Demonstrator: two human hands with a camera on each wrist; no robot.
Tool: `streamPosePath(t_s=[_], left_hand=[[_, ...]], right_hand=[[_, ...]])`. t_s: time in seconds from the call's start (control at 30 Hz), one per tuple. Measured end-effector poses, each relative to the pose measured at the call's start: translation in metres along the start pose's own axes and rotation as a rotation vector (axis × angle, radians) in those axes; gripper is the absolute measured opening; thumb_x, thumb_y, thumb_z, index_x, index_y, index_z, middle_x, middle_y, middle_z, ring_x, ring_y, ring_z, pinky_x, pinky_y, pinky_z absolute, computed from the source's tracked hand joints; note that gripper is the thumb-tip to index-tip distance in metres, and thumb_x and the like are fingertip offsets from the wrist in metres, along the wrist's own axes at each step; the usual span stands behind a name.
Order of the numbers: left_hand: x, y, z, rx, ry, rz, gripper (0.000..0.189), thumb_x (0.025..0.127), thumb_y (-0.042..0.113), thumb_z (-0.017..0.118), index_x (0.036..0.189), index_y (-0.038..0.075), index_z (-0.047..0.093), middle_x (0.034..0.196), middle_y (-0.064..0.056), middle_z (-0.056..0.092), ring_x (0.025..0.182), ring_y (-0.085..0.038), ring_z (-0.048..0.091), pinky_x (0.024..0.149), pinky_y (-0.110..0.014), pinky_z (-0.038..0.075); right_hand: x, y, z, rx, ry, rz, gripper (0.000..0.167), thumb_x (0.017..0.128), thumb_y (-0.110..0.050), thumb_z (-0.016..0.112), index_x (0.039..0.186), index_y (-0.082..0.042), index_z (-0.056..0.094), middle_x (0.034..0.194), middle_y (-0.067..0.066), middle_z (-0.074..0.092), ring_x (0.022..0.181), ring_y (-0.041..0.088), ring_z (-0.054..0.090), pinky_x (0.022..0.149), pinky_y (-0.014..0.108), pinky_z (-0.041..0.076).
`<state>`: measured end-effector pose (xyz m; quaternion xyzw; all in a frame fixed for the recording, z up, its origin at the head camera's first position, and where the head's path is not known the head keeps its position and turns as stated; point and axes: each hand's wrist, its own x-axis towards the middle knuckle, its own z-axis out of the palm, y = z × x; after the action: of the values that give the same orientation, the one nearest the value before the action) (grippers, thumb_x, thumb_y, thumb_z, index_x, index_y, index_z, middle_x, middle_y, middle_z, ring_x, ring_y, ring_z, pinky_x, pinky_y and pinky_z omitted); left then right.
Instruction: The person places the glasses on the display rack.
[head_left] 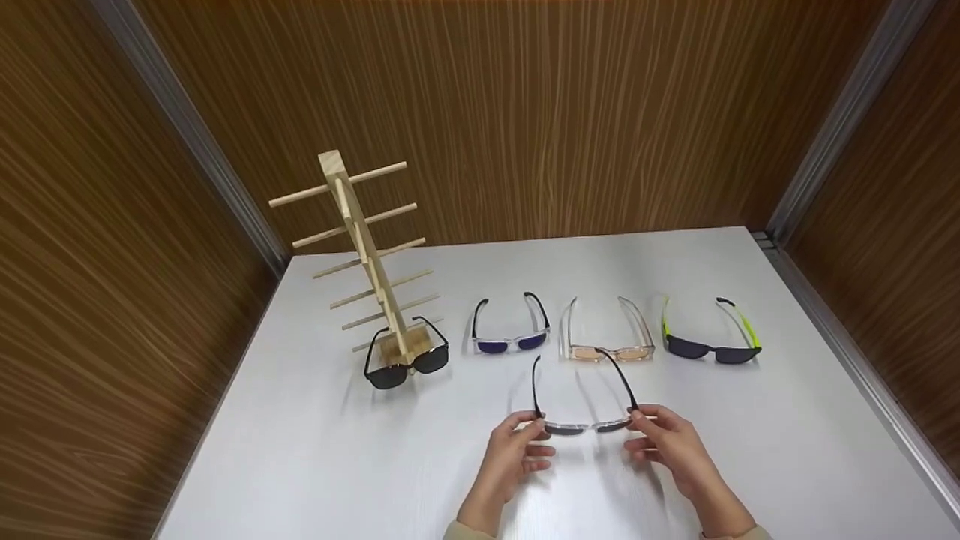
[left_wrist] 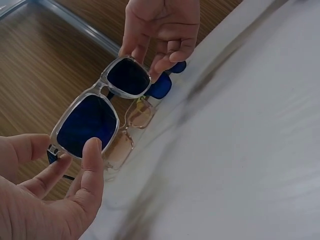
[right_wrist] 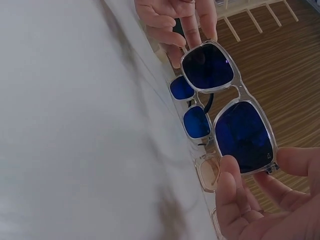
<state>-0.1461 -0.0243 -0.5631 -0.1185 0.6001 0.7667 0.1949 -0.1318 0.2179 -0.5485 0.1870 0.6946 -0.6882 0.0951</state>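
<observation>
Clear-framed sunglasses [head_left: 566, 430] with dark lenses and black temples are held above the near part of the white table, temples pointing away from me. My left hand [head_left: 511, 454] pinches them at the left hinge. At the right hinge, my right hand [head_left: 675, 444] pinches them between thumb and finger. Both wrist views show the lenses [left_wrist: 87, 125] as deep blue, with the clear rims between the two hands. Just beyond lie peach-tinted glasses [head_left: 613, 353] and another clear-framed pair with blue lenses [head_left: 532, 342], both resting on the table.
A wooden display rack [head_left: 367, 247] with several pegs stands at the left. Black sunglasses [head_left: 388, 376] sit at its base. Dark sunglasses with yellow-green temples [head_left: 735, 355] lie at the right. Wood-grain panels [head_left: 525, 120] surround the white table [head_left: 300, 450].
</observation>
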Motion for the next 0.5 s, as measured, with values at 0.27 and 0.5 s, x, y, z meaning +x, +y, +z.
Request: streamPosePath(t_s=[0.27, 0.5], left_hand=[[-0.001, 0.005, -0.006, -0.005, 0.011, 0.047, 0.033, 0.089, 0.025, 0.062, 0.116, 0.005, 0.057, 0.094, -0.012, 0.062, 0.071, -0.02, 0.066, 0.058, -0.032, 0.054], [0.0, 0.008, -0.011, -0.004, 0.032, 0.077, 0.032, 0.09, 0.021, 0.06, 0.116, 0.004, 0.056, 0.096, -0.013, 0.062, 0.071, -0.02, 0.066, 0.058, -0.031, 0.054]], right_hand=[[0.004, -0.008, 0.008, 0.014, -0.037, -0.032, 0.043, 0.091, -0.024, 0.061, 0.122, 0.004, 0.049, 0.105, 0.018, 0.059, 0.076, 0.023, 0.065, 0.065, 0.032, 0.052], [0.008, -0.011, 0.017, 0.026, -0.061, -0.051, 0.04, 0.092, -0.021, 0.06, 0.122, 0.004, 0.049, 0.104, 0.016, 0.059, 0.078, 0.024, 0.065, 0.067, 0.033, 0.053]])
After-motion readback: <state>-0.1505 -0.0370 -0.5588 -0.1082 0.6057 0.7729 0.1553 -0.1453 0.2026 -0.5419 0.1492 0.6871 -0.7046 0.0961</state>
